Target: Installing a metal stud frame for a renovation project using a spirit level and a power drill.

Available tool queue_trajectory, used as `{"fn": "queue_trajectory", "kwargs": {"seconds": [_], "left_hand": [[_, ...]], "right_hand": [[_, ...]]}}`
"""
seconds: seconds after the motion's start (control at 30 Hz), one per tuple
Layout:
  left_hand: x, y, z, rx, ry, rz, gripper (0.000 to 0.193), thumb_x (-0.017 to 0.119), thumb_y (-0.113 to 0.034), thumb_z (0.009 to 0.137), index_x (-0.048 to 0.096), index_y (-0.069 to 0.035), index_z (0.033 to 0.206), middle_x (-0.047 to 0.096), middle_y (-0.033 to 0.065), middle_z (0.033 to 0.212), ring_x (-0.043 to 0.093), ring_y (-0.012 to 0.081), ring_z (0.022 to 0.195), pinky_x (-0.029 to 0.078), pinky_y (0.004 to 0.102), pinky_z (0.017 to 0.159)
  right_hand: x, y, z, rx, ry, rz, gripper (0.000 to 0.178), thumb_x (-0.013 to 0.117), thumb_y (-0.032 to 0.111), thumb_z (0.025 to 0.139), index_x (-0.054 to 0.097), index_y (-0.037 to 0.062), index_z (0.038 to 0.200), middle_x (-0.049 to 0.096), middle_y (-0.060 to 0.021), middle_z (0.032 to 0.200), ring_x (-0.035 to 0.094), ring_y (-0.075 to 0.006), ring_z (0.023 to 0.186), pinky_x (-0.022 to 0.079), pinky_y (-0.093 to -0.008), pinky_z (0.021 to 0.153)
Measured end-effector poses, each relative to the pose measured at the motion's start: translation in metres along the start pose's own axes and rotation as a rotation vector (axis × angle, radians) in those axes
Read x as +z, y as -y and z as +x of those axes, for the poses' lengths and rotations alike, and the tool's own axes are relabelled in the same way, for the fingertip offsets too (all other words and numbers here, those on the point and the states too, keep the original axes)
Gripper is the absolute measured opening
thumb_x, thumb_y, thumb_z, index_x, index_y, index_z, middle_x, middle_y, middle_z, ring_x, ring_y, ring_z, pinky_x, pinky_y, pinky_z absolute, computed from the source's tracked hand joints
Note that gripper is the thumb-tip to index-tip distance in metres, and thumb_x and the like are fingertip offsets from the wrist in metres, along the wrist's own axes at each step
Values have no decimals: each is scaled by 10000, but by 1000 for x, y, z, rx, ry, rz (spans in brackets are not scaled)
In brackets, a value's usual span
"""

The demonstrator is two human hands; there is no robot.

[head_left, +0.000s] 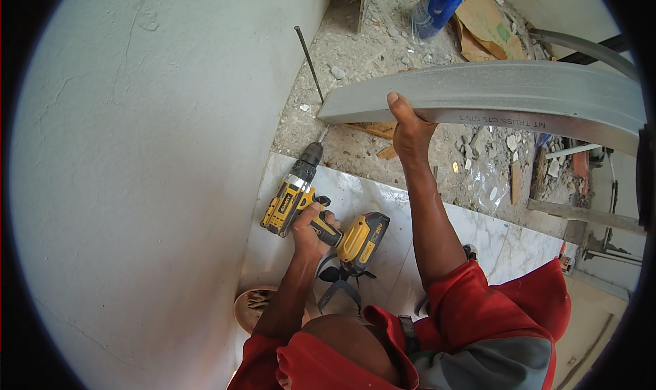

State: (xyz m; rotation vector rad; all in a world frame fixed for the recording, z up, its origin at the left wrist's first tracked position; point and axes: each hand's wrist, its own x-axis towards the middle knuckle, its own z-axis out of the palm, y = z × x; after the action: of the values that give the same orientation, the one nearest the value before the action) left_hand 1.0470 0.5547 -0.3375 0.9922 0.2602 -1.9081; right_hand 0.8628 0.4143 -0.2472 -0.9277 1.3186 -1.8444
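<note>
My left hand (311,231) is wrapped round the grip of a yellow and black cordless drill (287,202). A thick battery pack (364,243) sits at the drill's base. The drill's chuck (311,154) points away from me, and its bit reaches close to the near end of a long grey metal channel (506,89). Whether bit and channel touch, I cannot tell. My right hand (413,134) grips the channel's lower edge, thumb over its face; its other fingers are mostly hidden behind. The channel stretches off to the right.
A cracked pale wall (137,151) rises on the left, with a thin dark rod (309,62) beside it. Rubble, a blue bottle (437,7) and cardboard (488,21) lie beyond the marble-look tiles (403,209). A round container (247,311) stands near the wall.
</note>
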Motion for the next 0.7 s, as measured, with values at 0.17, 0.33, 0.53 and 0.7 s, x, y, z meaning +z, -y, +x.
{"fn": "queue_trajectory", "kwargs": {"seconds": [0.17,0.33,0.53,0.7], "left_hand": [[2,-1,-1,9,8,-7,141,573,-151,787,565,-85,912,517,30,682,525,162,581,429,340,568],[4,0,-3,22,-13,0,140,574,-147,787,563,-87,913,519,29,687,528,164,582,434,342,567],[3,-2,-3,12,-7,-13,132,574,-149,787,560,-93,906,516,36,673,530,167,582,437,346,572],[4,-3,2,-10,2,-18,136,574,-156,788,559,-94,908,511,44,639,531,170,575,440,343,570]], "right_hand": [[-2,-1,1,-4,12,1,474,666,38,690,476,17,1123,528,-90,1046,529,-182,975,399,-330,901],[-1,1,0,6,4,25,481,664,43,690,465,17,1127,519,-89,1048,527,-181,974,399,-327,898],[-1,2,-2,18,15,-8,483,668,53,685,471,18,1125,521,-89,1050,524,-180,979,393,-327,904],[-2,-1,-1,-19,7,9,477,689,73,693,486,10,1120,533,-86,1027,536,-173,945,412,-315,874]]}}
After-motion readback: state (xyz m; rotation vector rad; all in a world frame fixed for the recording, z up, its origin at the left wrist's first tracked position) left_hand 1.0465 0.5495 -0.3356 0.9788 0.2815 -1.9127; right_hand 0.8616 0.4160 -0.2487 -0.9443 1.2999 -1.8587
